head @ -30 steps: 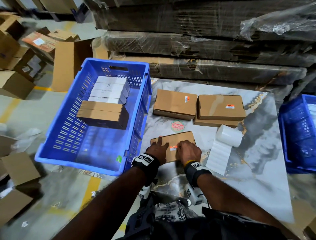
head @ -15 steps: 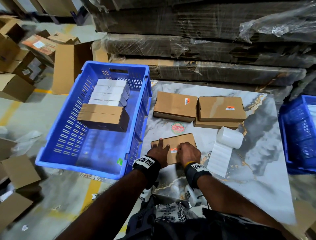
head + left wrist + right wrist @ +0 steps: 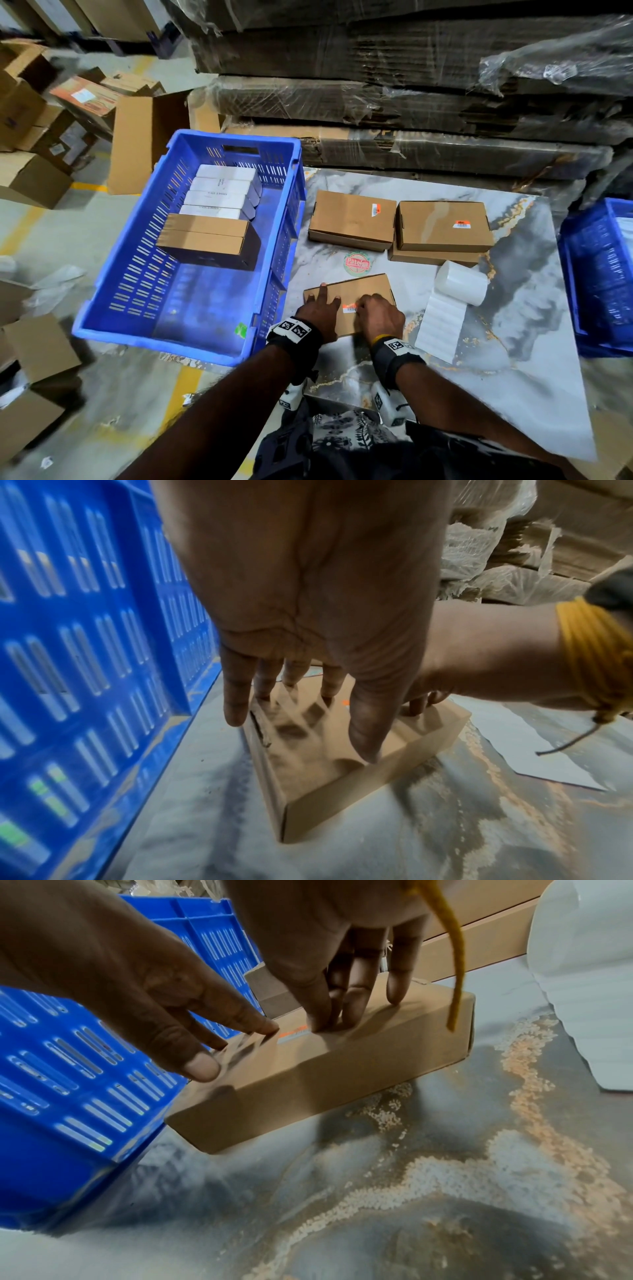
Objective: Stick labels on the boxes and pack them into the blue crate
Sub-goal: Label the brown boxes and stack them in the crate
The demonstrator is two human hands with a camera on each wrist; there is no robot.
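A flat brown cardboard box (image 3: 356,291) lies on the marble table near its front edge, beside the blue crate (image 3: 164,339). My left hand (image 3: 318,308) rests on the box's left part with fingers straight and spread (image 3: 236,696). My right hand (image 3: 380,315) presses its fingertips (image 3: 322,1015) onto a small orange-and-white label (image 3: 349,307) on the box top (image 3: 342,1064). In the right wrist view the left hand (image 3: 154,1010) is at the left. The crate holds several white boxes (image 3: 222,192) and two brown ones (image 3: 205,236).
Two labelled brown boxes (image 3: 352,219) (image 3: 443,226) lie further back on the table (image 3: 513,342), the right one stacked on another. A white label roll (image 3: 460,282) with its strip trailing sits to my right. A second blue crate (image 3: 599,274) stands at far right; wrapped cardboard stacks behind.
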